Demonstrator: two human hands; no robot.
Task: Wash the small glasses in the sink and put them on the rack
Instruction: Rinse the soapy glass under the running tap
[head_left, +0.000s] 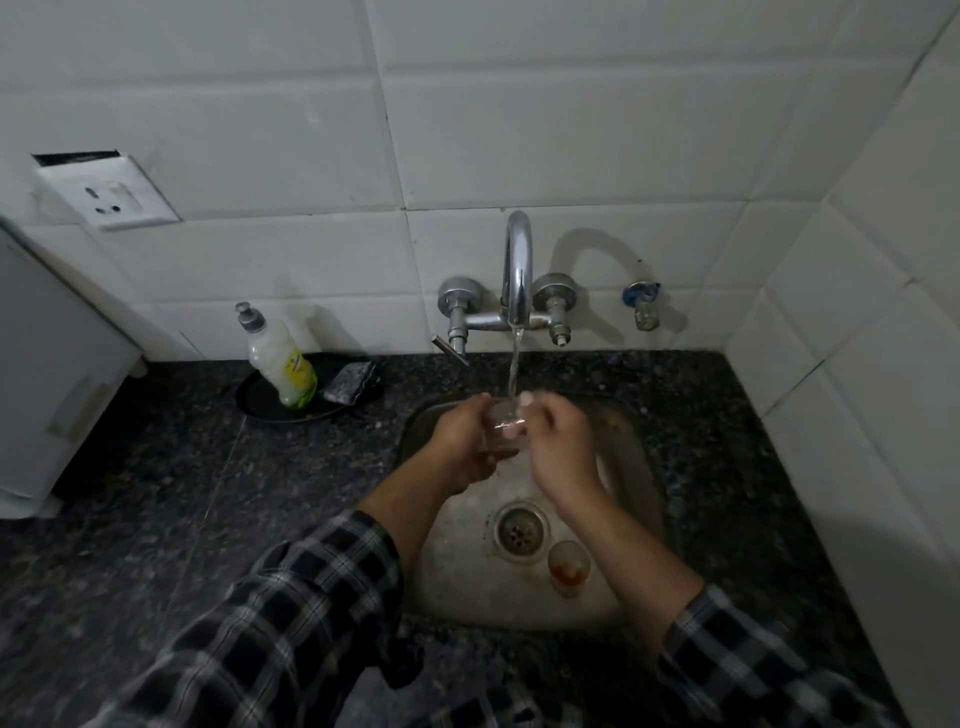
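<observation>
Now your left hand (467, 441) curls its fingers round the small clear glass (501, 428) and holds it over the back part of the steel sink (639, 467), directly under the thin water stream (514, 364) from the curved chrome tap (518, 270). Your right hand (558, 447) is bent at the glass too. Some of its fingers seem to reach inside, with the thumb near the rim, but how deep they go I cannot tell.

To do this rinse well, keep the mouth of the glass tilted toward the water, so that it fills and spills out. Turn the glass slowly with the left hand while the right fingers rub the whole inner wall and the bottom. Wet glass is slippery, so I think a firm grip low on the body is safer than a hold at the rim.

A second small glass with orange residue (566, 566) stands in the sink just beside the round drain (519, 530), not yet washed. No rack is visible here.
</observation>
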